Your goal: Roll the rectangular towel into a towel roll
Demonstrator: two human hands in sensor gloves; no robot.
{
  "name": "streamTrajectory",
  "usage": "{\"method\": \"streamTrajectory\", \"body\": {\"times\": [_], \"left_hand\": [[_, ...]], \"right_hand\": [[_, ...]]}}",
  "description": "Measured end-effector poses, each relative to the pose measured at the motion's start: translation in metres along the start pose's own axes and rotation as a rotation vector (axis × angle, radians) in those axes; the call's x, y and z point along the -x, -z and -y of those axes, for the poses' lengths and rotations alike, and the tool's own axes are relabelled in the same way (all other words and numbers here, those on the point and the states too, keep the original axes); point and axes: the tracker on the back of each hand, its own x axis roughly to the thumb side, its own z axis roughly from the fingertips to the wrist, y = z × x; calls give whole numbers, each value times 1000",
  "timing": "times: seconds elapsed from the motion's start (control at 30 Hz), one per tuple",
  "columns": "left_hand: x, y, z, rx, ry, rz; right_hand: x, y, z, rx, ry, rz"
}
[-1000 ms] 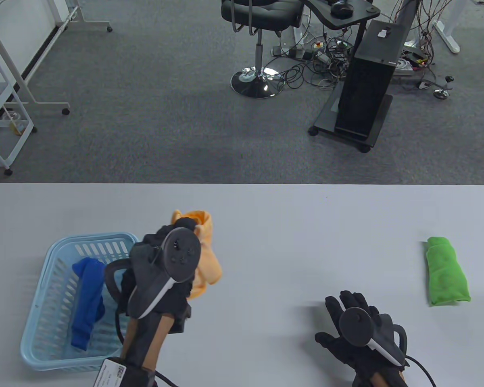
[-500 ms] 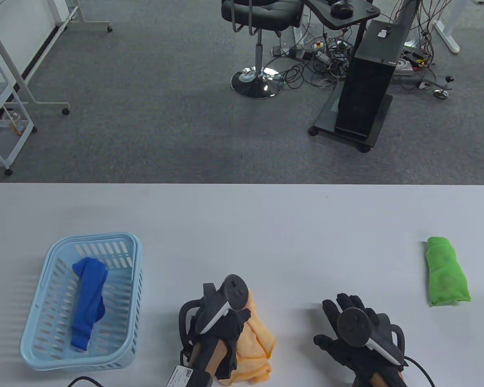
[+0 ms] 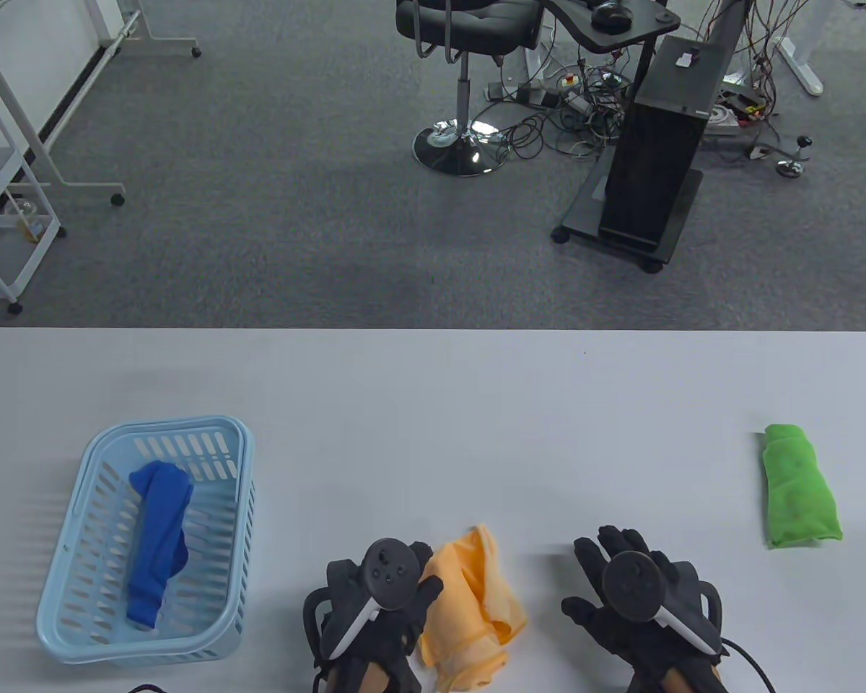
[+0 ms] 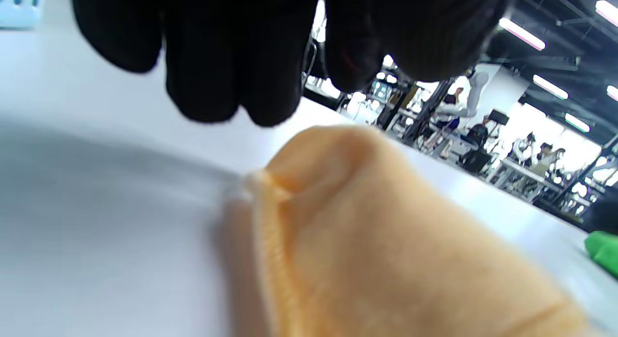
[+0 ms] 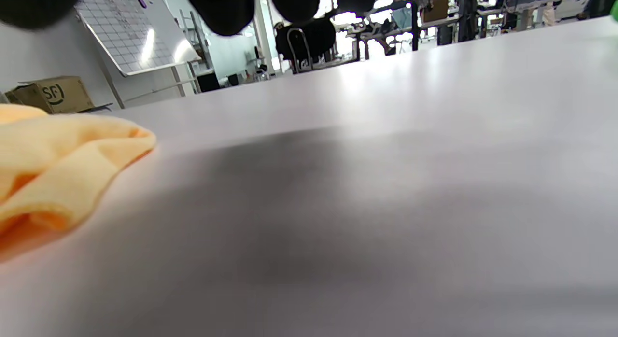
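Observation:
A crumpled orange towel (image 3: 476, 606) lies in a heap near the table's front edge, between my two hands. My left hand (image 3: 418, 577) sits just left of it; in the left wrist view its fingers (image 4: 217, 62) hang loosely above the towel (image 4: 386, 240) and hold nothing. My right hand (image 3: 610, 570) rests to the towel's right with fingers spread flat, apart from the cloth. The right wrist view shows a towel fold (image 5: 63, 173) at the left and bare table ahead.
A light blue basket (image 3: 166, 426) at the left holds a blue towel (image 3: 159, 541). A green rolled towel (image 3: 797, 487) lies at the right, also showing as a green roll (image 4: 603, 250) in the left wrist view. The white table (image 3: 433, 433) stretches beyond the hands.
My left hand carried the orange towel from beside the basket down to the front edge, set it down and let go. The right hand barely shifted.

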Motion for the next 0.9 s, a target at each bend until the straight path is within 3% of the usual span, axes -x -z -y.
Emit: {"method": "streamTrajectory", "body": {"times": [0.07, 0.13, 0.23, 0.4, 0.53, 0.77, 0.9], "left_hand": [[-4, -1, -3, 101, -48, 174], [-11, -6, -12, 29, -43, 228], [-20, -13, -15, -15, -30, 304], [-28, -4, 22, 161, 145, 324], [-29, 2, 35, 237, 221, 275], [-25, 6, 44, 271, 281, 208], [-12, 12, 48, 299, 331, 82]], "right_hand": [[-11, -5, 3, 15, 32, 114], [-29, -10, 4, 70, 76, 212], [-58, -15, -5, 20, 82, 312], [-81, -6, -44, -178, -79, 379], [-70, -2, -58, -313, -218, 282], [-58, 1, -51, -198, -342, 163], [-41, 5, -44, -194, -477, -7]]}}
